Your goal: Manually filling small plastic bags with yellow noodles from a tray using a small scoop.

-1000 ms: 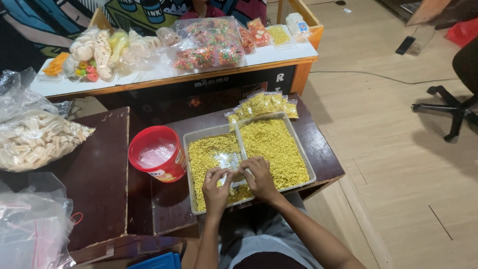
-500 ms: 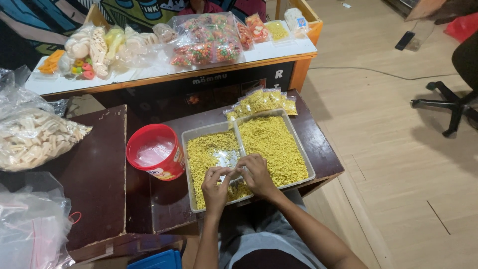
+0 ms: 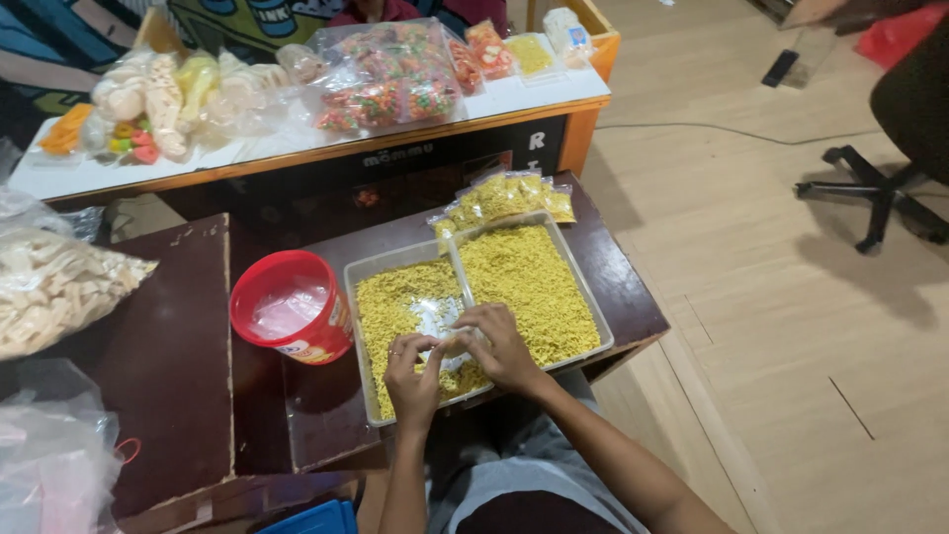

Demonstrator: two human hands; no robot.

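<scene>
Left hand [image 3: 412,368]: grip clenched on a small clear plastic bag [image 3: 441,326], fingers curled at its near edge, over the front of the tray. Right hand [image 3: 502,344]: grip also grasping the same bag from the other side, thumb and fingers pinched on it. The two hands touch at the bag. How much is inside the bag cannot be told; it is partly hidden by the fingers.

The bag sits just above the yellow crumbly snack [image 3: 524,282] that fills a shallow rectangular tray [image 3: 589,302]. Tray lies on a dark brown tabletop [image 3: 188,346], near its front edge, directly before the person. A thin divider or stick runs through the middle of the tray.

At the far end of the tray, touching its rim: a row of small filled packets of the yellow snack [image 3: 509,196].

Just left of the tray: red bucket [image 3: 290,309], upright, with clear plastic inside.

Further left, at the frame edge: large clear bag of pale crackers [image 3: 54,287]. Below it, more clear plastic bags [image 3: 49,455].

Beyond the dark tabletop: white counter [image 3: 534,94] with orange trim, carrying bags of colourful snacks [image 3: 390,74].

Right side: wooden floor [image 3: 771,297], office chair base [image 3: 880,193].
</scene>
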